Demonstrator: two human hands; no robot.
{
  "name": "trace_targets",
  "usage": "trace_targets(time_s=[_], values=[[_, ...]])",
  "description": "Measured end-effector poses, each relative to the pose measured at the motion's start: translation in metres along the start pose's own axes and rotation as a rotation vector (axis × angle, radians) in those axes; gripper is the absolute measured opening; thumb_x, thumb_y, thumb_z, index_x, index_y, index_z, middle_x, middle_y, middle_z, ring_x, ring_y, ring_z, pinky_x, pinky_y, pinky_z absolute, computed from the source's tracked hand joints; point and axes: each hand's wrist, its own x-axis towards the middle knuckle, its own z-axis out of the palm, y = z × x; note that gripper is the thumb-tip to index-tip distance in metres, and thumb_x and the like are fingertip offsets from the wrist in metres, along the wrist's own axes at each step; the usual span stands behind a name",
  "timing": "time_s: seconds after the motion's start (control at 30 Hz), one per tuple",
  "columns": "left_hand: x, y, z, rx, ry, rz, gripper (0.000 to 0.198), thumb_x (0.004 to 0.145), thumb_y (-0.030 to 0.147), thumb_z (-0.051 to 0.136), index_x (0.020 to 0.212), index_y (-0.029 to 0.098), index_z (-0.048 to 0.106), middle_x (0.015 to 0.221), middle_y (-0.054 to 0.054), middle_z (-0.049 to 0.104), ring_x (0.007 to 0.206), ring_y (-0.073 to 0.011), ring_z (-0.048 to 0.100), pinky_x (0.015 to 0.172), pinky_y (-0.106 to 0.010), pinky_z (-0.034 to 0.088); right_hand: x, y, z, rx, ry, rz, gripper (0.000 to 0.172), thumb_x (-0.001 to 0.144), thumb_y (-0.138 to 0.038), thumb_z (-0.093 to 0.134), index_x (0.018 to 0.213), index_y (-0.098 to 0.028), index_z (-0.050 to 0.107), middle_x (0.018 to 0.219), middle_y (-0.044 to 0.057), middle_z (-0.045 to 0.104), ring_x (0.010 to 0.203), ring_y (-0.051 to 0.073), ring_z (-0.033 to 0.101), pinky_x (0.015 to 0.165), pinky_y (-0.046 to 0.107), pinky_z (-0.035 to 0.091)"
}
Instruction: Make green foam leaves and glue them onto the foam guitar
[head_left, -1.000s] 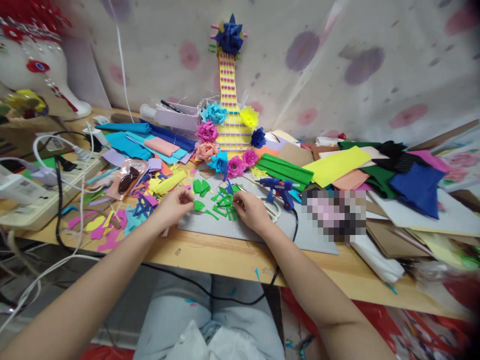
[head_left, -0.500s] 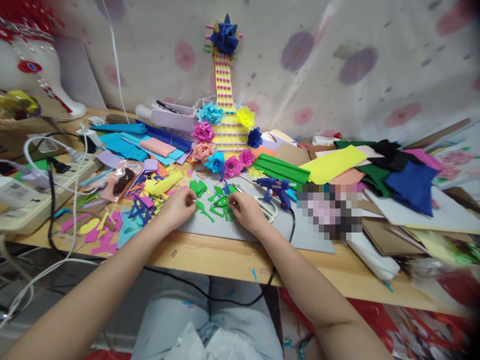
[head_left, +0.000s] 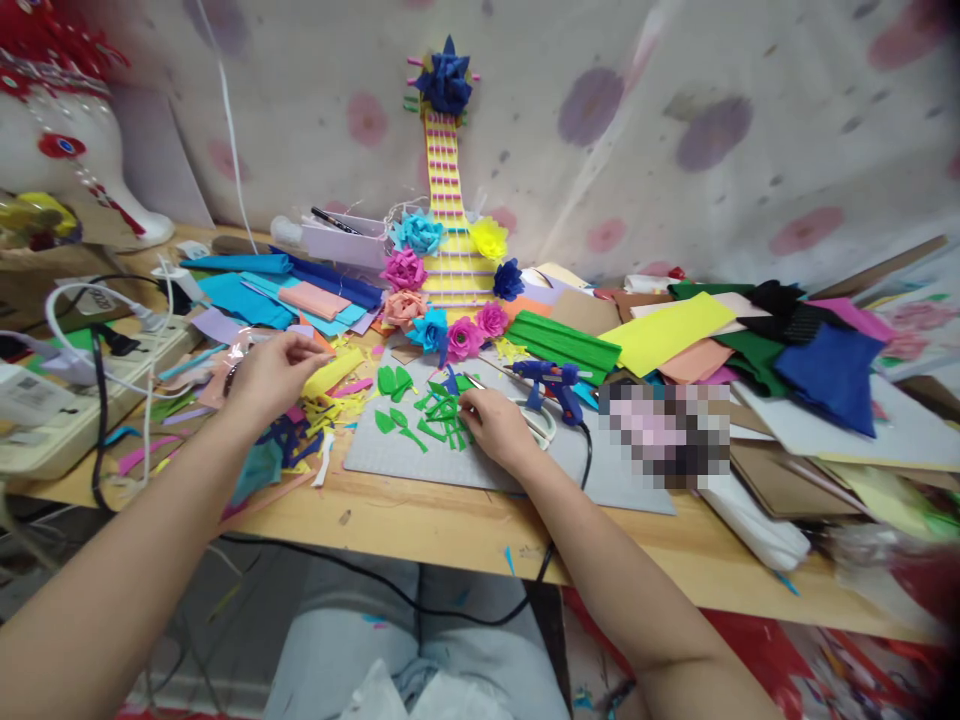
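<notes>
My left hand (head_left: 277, 372) hovers above the paper scraps on the left. Its fingers stretch loosely rightward, with nothing visible in them. Beside the green paper pieces (head_left: 442, 412), my right hand (head_left: 491, 425) has its fingertips pinched together; what they hold, if anything, is hidden. Several green paper leaves (head_left: 386, 382) lie on the grey mat (head_left: 375, 456). Scissors (head_left: 546, 428) with pale handles lie partly under my right hand. A blue hot glue gun (head_left: 551, 378) lies just beyond it. At the back stands a yellow paper guitar (head_left: 444, 170) trimmed with paper flowers (head_left: 465, 338).
Colourful paper scraps (head_left: 281, 445) cover the table's left side, near a power strip (head_left: 67, 420) with tangled cords. Folded green crepe paper (head_left: 562, 340) and yellow paper (head_left: 667, 330) lie at the back right. A black cable (head_left: 589, 460) runs over the front edge.
My left hand has moved left from the green leaves to above the scraps, and its fingers have loosened. My right hand stays by the green pieces.
</notes>
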Motion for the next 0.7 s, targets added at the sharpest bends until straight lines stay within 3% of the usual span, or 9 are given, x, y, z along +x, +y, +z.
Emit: trace_targets(time_s=[0.13, 0.3, 0.4, 0.53, 0.7], values=[[0.018, -0.012, -0.019, 0.356, 0.048, -0.03, 0.025, 0.071, 0.04, 0.053, 0.082, 0.019, 0.061, 0.08, -0.002, 0.065, 0.07, -0.0165, 0.055, 0.055, -0.024, 0.035, 0.001, 0.003, -0.004, 0.011, 0.034, 0.022, 0.012, 0.079, -0.014, 0.049, 0.086, -0.018, 0.057, 0.082, 0.006, 0.063, 0.081, 0.018, 0.054, 0.071, 0.028, 0.04], [0.029, -0.022, -0.017, 0.728, -0.069, 0.172, 0.028, 0.074, 0.038, 0.046, 0.085, 0.018, 0.064, 0.086, -0.008, 0.06, 0.078, -0.0214, 0.052, 0.058, -0.027, 0.033, -0.001, 0.006, -0.009, 0.031, 0.074, 0.091, 0.008, 0.077, -0.014, 0.052, 0.082, -0.018, 0.056, 0.079, 0.005, 0.062, 0.076, 0.016, 0.054, 0.068, 0.026, 0.039], [0.035, -0.024, -0.007, 0.806, -0.094, 0.255, 0.029, 0.076, 0.036, 0.044, 0.085, 0.018, 0.065, 0.083, -0.009, 0.058, 0.078, -0.022, 0.052, 0.063, -0.029, 0.034, -0.002, 0.007, -0.009, 0.021, 0.079, 0.134, 0.007, 0.077, -0.015, 0.052, 0.082, -0.018, 0.056, 0.078, 0.004, 0.062, 0.076, 0.017, 0.055, 0.067, 0.026, 0.038], [0.041, -0.024, 0.0, 0.836, -0.129, 0.243, 0.028, 0.077, 0.032, 0.042, 0.085, 0.018, 0.065, 0.083, -0.007, 0.057, 0.076, -0.0207, 0.051, 0.063, -0.029, 0.034, -0.003, 0.008, -0.008, -0.015, 0.057, 0.196, 0.007, 0.076, -0.016, 0.052, 0.081, -0.019, 0.056, 0.076, 0.004, 0.063, 0.075, 0.017, 0.056, 0.065, 0.026, 0.037], [0.046, -0.021, -0.006, 0.804, -0.116, 0.219, 0.027, 0.078, 0.034, 0.043, 0.085, 0.016, 0.061, 0.086, -0.009, 0.056, 0.078, -0.0203, 0.049, 0.063, -0.029, 0.032, -0.002, 0.007, -0.008, -0.06, 0.025, 0.214, 0.006, 0.077, -0.016, 0.053, 0.082, -0.019, 0.056, 0.078, 0.005, 0.064, 0.077, 0.018, 0.057, 0.065, 0.027, 0.037]])
